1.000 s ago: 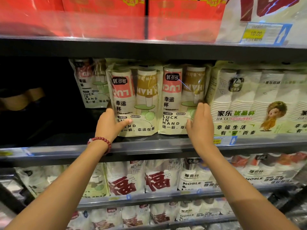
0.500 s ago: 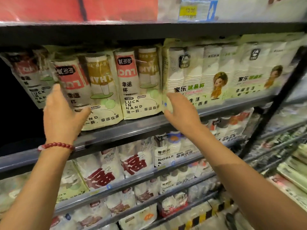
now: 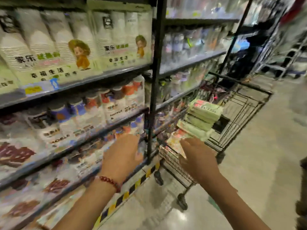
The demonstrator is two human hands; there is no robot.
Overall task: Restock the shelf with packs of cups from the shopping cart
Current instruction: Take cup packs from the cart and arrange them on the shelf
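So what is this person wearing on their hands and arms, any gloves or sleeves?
No gloves, and no sleeves reach into view. The left hand has a bracelet of round dark-red beads at its wrist. The right hand wears nothing at its wrist. No ring or watch shows, though the picture is blurred, so small things could be missed.

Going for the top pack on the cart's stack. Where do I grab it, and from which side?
Probably by its two opposite side edges, one hand each, coming down from above. The top pack lies flat on the stack in the cart with nothing over it, so its upper face and edges are free. The left hand and right hand are open.
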